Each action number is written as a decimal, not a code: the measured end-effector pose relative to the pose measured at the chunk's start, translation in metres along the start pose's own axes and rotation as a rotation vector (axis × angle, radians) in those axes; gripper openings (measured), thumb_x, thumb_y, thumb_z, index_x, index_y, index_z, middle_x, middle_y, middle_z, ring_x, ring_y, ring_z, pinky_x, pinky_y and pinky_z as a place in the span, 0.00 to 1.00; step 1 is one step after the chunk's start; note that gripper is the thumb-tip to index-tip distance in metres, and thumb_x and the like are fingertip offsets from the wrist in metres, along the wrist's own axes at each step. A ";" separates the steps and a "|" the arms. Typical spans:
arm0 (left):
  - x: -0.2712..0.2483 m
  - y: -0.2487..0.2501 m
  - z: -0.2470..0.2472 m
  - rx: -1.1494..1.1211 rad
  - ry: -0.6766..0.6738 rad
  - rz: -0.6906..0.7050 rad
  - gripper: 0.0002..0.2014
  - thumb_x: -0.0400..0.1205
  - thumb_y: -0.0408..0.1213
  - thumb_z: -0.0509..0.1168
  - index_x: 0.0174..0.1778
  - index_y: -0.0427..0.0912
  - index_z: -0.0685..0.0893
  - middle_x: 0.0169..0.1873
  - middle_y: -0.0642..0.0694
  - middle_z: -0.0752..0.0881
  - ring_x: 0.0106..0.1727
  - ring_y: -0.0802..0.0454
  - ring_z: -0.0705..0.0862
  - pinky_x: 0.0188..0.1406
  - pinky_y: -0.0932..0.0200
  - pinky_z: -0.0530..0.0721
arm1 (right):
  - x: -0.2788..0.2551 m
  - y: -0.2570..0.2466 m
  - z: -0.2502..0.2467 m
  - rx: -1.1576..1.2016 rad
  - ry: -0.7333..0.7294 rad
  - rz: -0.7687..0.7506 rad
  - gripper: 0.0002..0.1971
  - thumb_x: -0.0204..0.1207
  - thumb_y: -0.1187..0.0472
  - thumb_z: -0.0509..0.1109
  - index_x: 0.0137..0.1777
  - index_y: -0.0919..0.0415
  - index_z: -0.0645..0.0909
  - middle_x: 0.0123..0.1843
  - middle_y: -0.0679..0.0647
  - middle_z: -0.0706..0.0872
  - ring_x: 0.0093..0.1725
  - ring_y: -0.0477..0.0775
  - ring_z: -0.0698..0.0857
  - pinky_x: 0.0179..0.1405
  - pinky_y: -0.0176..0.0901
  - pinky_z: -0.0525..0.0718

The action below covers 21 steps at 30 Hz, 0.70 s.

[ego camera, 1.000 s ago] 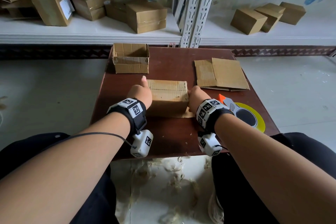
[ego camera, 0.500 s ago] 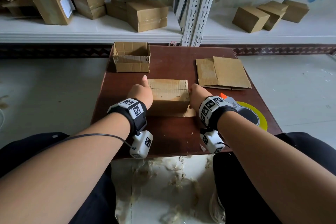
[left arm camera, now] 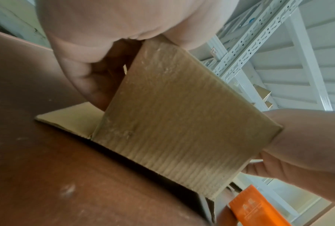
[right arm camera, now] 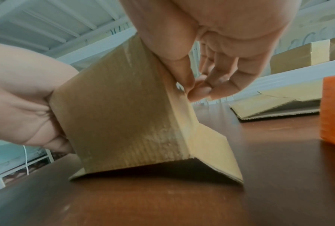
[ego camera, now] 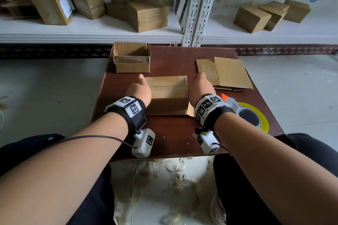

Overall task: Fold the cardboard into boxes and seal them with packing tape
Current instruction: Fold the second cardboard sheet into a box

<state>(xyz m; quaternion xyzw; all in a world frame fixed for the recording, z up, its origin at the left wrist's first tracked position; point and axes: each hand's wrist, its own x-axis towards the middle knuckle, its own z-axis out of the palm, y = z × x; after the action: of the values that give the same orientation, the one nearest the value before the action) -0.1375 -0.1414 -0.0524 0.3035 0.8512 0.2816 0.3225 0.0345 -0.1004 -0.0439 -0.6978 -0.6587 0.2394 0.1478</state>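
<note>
the box [ego camera: 168,95] stood in the middle of the table [ego camera: 173,133], its bottom flaps splayed on the wood. the left hand [ego camera: 140,90] gripped its left end, fingers curled round the side. the right hand [ego camera: 202,86] lay against its right end, thumb on the cardboard, fingers loosely bent beside it. a tape roll [ego camera: 254,117] lay just right of that wrist, flat cardboard [ego camera: 225,73] behind it, an open box [ego camera: 131,57] at the far left.

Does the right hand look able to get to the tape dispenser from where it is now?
Probably yes. The tape dispenser lies on the table just right of the right hand, with nothing between them. But that hand is against the box and would have to leave it first.
</note>
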 end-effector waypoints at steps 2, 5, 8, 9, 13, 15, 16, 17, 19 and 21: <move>-0.002 0.005 -0.004 -0.049 0.006 -0.022 0.38 0.93 0.59 0.39 0.72 0.28 0.79 0.69 0.32 0.84 0.68 0.35 0.83 0.57 0.49 0.75 | -0.001 -0.005 -0.007 0.057 0.071 -0.025 0.17 0.85 0.72 0.63 0.71 0.61 0.72 0.62 0.61 0.87 0.51 0.61 0.82 0.49 0.48 0.77; -0.006 0.011 -0.010 -0.129 0.014 -0.048 0.38 0.93 0.60 0.41 0.73 0.28 0.79 0.71 0.32 0.83 0.71 0.34 0.82 0.63 0.47 0.77 | -0.001 -0.012 -0.014 0.102 0.141 -0.085 0.11 0.84 0.70 0.62 0.61 0.55 0.77 0.58 0.54 0.88 0.54 0.59 0.84 0.51 0.47 0.80; -0.008 0.016 -0.016 -0.188 0.005 -0.050 0.39 0.92 0.61 0.41 0.72 0.28 0.80 0.70 0.33 0.84 0.69 0.35 0.83 0.66 0.47 0.78 | -0.002 -0.018 -0.022 0.122 0.168 -0.119 0.12 0.82 0.71 0.61 0.55 0.55 0.80 0.51 0.51 0.85 0.51 0.58 0.83 0.49 0.46 0.79; -0.008 0.019 -0.019 -0.212 0.009 -0.041 0.39 0.92 0.61 0.41 0.70 0.29 0.81 0.68 0.32 0.84 0.68 0.35 0.84 0.67 0.47 0.79 | -0.002 -0.021 -0.025 0.130 0.178 -0.127 0.11 0.82 0.71 0.61 0.55 0.56 0.81 0.49 0.50 0.84 0.49 0.58 0.82 0.48 0.44 0.76; -0.012 0.028 -0.032 -0.344 0.024 0.021 0.35 0.91 0.63 0.43 0.54 0.34 0.84 0.64 0.33 0.86 0.59 0.36 0.84 0.63 0.47 0.81 | -0.004 -0.025 -0.033 0.254 0.194 -0.119 0.11 0.83 0.70 0.64 0.49 0.52 0.80 0.45 0.46 0.82 0.50 0.55 0.82 0.49 0.43 0.77; -0.017 0.033 -0.040 -0.433 0.057 0.040 0.30 0.91 0.62 0.47 0.50 0.37 0.79 0.64 0.37 0.84 0.56 0.40 0.80 0.57 0.52 0.76 | -0.007 -0.028 -0.035 0.331 0.209 -0.146 0.11 0.82 0.71 0.65 0.48 0.52 0.81 0.43 0.43 0.82 0.51 0.54 0.84 0.51 0.44 0.80; -0.019 0.035 -0.044 -0.479 0.070 0.050 0.28 0.91 0.62 0.49 0.56 0.39 0.80 0.65 0.41 0.83 0.59 0.41 0.80 0.57 0.54 0.74 | -0.009 -0.030 -0.037 0.358 0.220 -0.160 0.11 0.82 0.70 0.65 0.48 0.52 0.81 0.43 0.44 0.83 0.51 0.54 0.85 0.50 0.44 0.81; -0.021 0.035 -0.048 -0.530 0.078 0.062 0.29 0.90 0.62 0.51 0.63 0.40 0.82 0.66 0.45 0.83 0.64 0.42 0.81 0.60 0.55 0.74 | -0.011 -0.032 -0.038 0.377 0.236 -0.178 0.10 0.82 0.69 0.66 0.48 0.53 0.82 0.44 0.45 0.85 0.50 0.55 0.85 0.49 0.44 0.81; -0.022 0.034 -0.058 -0.623 0.089 0.077 0.32 0.88 0.65 0.54 0.72 0.41 0.81 0.71 0.45 0.83 0.70 0.41 0.81 0.70 0.51 0.77 | -0.017 -0.036 -0.040 0.414 0.258 -0.217 0.08 0.82 0.68 0.67 0.48 0.53 0.83 0.45 0.46 0.86 0.49 0.53 0.85 0.47 0.43 0.80; -0.021 0.031 -0.067 -0.680 0.087 0.073 0.35 0.85 0.69 0.55 0.78 0.45 0.78 0.74 0.46 0.81 0.72 0.41 0.79 0.70 0.51 0.74 | -0.024 -0.038 -0.042 0.460 0.272 -0.265 0.08 0.83 0.67 0.69 0.49 0.53 0.85 0.46 0.46 0.88 0.48 0.50 0.85 0.47 0.41 0.80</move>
<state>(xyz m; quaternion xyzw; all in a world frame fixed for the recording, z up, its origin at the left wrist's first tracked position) -0.1624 -0.1549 0.0192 0.1967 0.7100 0.5734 0.3584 0.0239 -0.1158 0.0145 -0.5793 -0.6467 0.2654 0.4191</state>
